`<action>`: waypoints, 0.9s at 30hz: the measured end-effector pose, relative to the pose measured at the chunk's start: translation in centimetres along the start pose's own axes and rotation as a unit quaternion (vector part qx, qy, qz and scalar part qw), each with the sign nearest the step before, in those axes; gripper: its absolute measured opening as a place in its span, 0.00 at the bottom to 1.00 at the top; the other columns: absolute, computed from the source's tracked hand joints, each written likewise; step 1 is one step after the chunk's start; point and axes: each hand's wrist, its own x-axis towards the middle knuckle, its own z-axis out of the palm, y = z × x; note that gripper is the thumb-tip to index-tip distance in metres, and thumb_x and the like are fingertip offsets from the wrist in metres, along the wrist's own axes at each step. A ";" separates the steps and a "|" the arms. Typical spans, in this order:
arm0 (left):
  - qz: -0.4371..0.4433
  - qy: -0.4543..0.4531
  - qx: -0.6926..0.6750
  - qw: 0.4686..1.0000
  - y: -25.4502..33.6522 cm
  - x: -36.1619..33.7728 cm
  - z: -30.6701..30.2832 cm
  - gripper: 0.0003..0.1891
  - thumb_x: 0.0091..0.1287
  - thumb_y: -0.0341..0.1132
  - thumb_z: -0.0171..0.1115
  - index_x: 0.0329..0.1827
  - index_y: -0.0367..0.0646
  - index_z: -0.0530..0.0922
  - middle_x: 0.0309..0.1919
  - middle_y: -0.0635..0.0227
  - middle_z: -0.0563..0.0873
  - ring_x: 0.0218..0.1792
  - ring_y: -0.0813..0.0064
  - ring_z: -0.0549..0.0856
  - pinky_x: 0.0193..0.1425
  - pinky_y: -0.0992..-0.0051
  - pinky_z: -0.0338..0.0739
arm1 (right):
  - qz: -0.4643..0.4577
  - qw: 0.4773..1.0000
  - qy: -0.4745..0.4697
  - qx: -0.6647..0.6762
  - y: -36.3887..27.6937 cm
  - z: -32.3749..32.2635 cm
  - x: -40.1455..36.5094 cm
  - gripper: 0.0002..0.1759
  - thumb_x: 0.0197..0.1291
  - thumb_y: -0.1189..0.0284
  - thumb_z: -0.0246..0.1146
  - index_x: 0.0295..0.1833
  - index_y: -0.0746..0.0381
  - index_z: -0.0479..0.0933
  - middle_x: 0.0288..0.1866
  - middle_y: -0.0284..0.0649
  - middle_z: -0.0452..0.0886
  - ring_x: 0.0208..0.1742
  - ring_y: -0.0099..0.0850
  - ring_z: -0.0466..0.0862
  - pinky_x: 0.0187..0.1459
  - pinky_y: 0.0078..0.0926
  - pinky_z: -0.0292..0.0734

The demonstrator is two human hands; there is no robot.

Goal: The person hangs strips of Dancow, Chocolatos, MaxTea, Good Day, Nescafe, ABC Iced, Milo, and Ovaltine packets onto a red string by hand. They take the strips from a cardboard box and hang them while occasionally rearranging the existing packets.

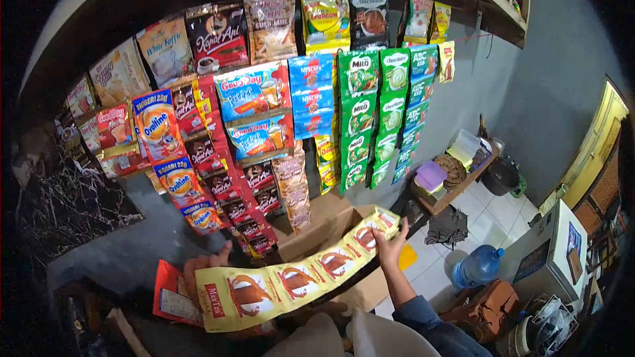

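A long strip of pale yellow sachets (291,281) with brown pictures stretches between my two hands, sagging a little in the middle. My right hand (390,244) pinches its far end, thumb on top. At the strip's near end is my left hand (195,274), mostly behind the sachets, with some fingers showing beside it. A red packet (173,294) with a white label lies beside and partly behind that end, next to my left hand. Beneath the strip stands an open cardboard box (370,287).
Strips of drink sachets (359,119) hang along the wall above the hands. A low wooden bench (446,198) with containers stands at right. Beyond my right arm are a blue water jug (477,266), a brown bag (486,307) and a white fridge (546,244).
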 end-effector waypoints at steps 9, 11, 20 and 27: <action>-0.024 0.033 -0.029 0.999 5.6 4.9 -4.6 0.24 0.50 0.46 0.60 0.41 0.32 0.75 0.43 0.48 0.77 0.45 0.54 0.77 0.53 0.65 0.68 | 0.377 0.917 -0.104 0.081 1.4 -5.2 -0.2 0.19 0.39 0.77 0.70 0.40 0.63 0.74 0.34 0.35 0.79 0.34 0.26 0.78 0.37 0.30 0.75; -0.042 0.022 -0.040 0.998 5.0 3.4 -5.2 0.25 0.50 0.46 0.60 0.41 0.31 0.75 0.43 0.48 0.77 0.45 0.54 0.77 0.53 0.65 0.68 | 0.416 0.898 -0.104 -0.101 -1.7 -5.6 0.2 0.19 0.38 0.77 0.71 0.39 0.59 0.74 0.32 0.33 0.78 0.30 0.24 0.77 0.33 0.23 0.74; -0.128 0.050 -0.120 0.983 3.7 7.5 -3.2 0.26 0.50 0.46 0.60 0.43 0.30 0.74 0.43 0.48 0.77 0.46 0.53 0.77 0.53 0.65 0.68 | 0.009 0.989 -0.105 -0.106 -14.4 -10.8 12.8 0.17 0.41 0.77 0.68 0.38 0.65 0.72 0.33 0.33 0.73 0.36 0.22 0.72 0.38 0.20 0.69; -0.015 0.188 0.242 0.952 1.7 10.5 3.7 0.29 0.51 0.47 0.64 0.47 0.33 0.69 0.42 0.65 0.78 0.44 0.75 0.75 0.49 0.76 0.65 | -0.299 0.952 0.065 -0.002 -30.4 -15.7 23.8 0.30 0.47 0.73 0.67 0.51 0.62 0.55 0.38 0.44 0.73 0.35 0.25 0.77 0.33 0.18 0.74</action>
